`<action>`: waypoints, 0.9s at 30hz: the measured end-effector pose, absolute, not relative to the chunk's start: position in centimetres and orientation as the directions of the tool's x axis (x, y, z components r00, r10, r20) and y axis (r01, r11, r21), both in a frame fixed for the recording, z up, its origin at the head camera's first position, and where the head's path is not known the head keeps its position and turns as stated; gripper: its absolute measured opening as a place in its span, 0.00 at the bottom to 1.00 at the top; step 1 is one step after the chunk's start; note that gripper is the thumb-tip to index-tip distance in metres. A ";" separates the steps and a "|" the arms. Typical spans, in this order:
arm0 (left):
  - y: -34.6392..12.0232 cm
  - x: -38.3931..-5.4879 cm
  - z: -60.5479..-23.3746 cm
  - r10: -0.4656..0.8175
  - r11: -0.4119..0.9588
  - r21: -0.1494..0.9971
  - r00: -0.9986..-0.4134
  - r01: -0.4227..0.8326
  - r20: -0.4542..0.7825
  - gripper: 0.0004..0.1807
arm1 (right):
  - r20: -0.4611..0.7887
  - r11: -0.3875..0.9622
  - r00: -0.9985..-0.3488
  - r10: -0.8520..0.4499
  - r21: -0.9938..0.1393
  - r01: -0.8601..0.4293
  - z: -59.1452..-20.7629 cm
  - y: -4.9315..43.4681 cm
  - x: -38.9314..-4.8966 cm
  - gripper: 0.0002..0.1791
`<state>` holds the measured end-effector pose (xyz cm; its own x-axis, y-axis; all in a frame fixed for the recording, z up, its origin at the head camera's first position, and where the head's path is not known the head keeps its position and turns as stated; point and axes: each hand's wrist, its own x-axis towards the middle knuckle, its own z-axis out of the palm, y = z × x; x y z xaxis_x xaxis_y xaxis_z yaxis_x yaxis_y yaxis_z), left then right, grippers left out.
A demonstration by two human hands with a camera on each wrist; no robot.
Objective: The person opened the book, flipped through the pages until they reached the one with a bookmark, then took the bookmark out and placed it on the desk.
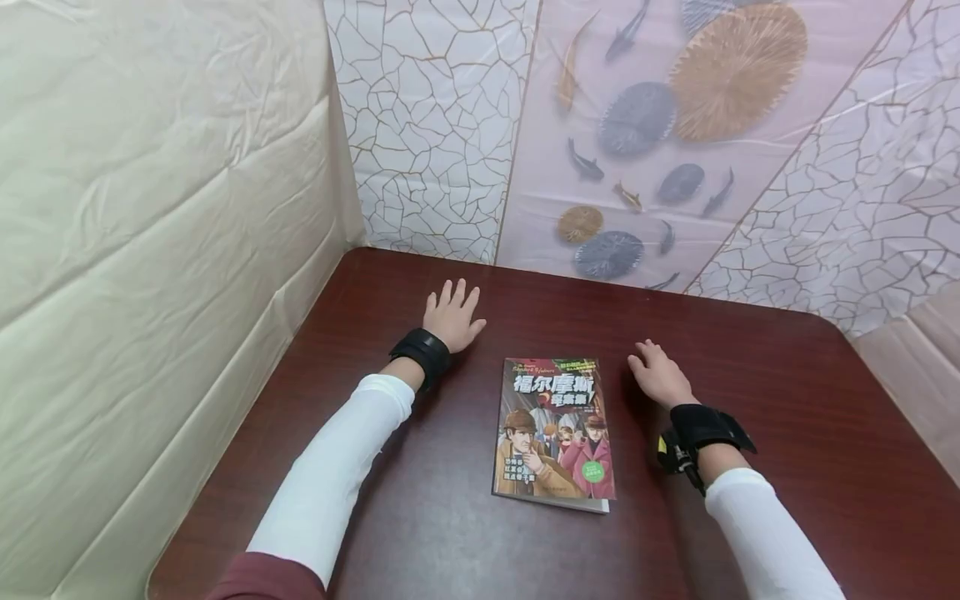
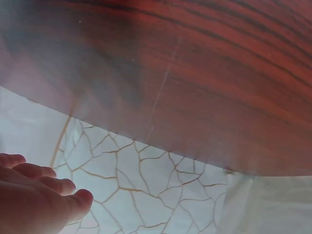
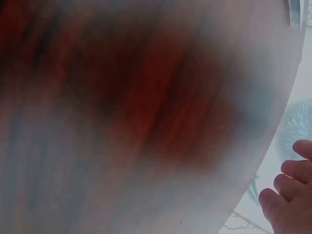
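Note:
A paperback book (image 1: 553, 433) with a colourful illustrated cover and large Chinese lettering lies on the dark red-brown table, its front cover up and slightly lifted at the near edge. To the book's upper left, my left hand (image 1: 452, 319) is over the table with fingers spread, holding nothing. My right hand (image 1: 663, 375) is to the right of the book, apart from it, its fingers loosely extended. Fingers (image 2: 63, 185) of the left hand appear at lower left in the left wrist view. In the right wrist view, the right hand's fingers (image 3: 290, 187) show at the lower right.
The wooden table (image 1: 420, 517) has rounded far corners. Behind it hangs a sheet (image 1: 442, 125) with a cracked-line pattern, fish and round leaves. A cream cloth wall (image 1: 150, 250) borders the left side. Black bands (image 1: 422, 357) circle both wrists.

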<state>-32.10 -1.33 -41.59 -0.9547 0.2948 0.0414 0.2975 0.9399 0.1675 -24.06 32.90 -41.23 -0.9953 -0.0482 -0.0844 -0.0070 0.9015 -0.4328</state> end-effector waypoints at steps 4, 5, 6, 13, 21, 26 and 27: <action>-1.4 -31.6 -41.6 0.331 0.929 0.155 -0.942 0.336 0.059 0.33 | -0.096 0.892 -0.993 -0.063 -0.451 -0.013 -41.0 32.6 -23.6 0.28; -1.4 -31.5 -41.6 0.340 0.926 0.150 -0.938 0.346 0.065 0.33 | -0.098 0.890 -0.993 -0.066 -0.455 -0.014 -40.9 32.5 -23.5 0.27; -1.4 -31.3 -41.6 0.349 0.923 0.148 -0.934 0.356 0.070 0.33 | -0.099 0.888 -0.993 -0.069 -0.460 -0.016 -40.8 32.4 -23.4 0.27; -1.1 -29.9 -41.5 0.428 0.898 0.091 -0.902 0.431 0.053 0.31 | -0.092 0.881 -0.992 -0.081 -0.473 -0.028 -40.5 31.6 -22.7 0.25; -0.7 -28.5 -41.5 0.491 0.869 0.055 -0.871 0.492 0.024 0.30 | -0.011 0.836 -0.998 -0.054 -0.547 -0.040 -40.5 31.2 -21.8 0.23; -0.4 -27.9 -41.7 0.518 0.854 0.038 -0.855 0.518 0.014 0.30 | 0.039 0.812 -0.998 -0.042 -0.581 -0.057 -40.6 30.9 -21.2 0.22; -0.3 -27.7 -41.8 0.526 0.850 0.035 -0.850 0.526 0.014 0.30 | 0.049 0.806 -0.998 -0.041 -0.588 -0.062 -40.6 30.8 -21.1 0.21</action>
